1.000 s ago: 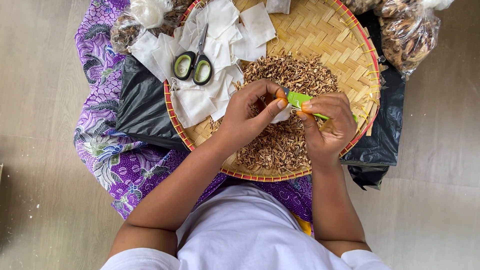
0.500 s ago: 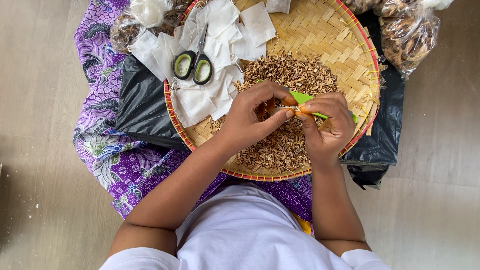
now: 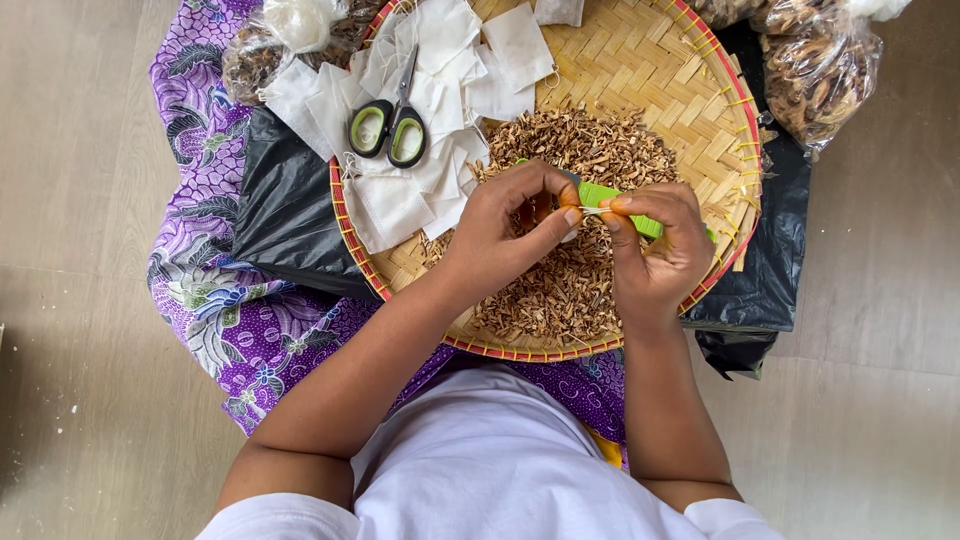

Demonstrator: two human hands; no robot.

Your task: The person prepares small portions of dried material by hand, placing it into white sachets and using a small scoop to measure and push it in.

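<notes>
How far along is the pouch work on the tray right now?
Done: none I can confirm; the white pouches under the scissors look flat. In hand: the left hand and right hand pinch something small between their fingertips beside a green tool; what it is cannot be made out. Left: the dried brown pile on the woven tray is large.

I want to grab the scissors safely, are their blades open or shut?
Shut. The scissors lie on the white pouches, blades together as one narrow point, handles side by side.
</notes>
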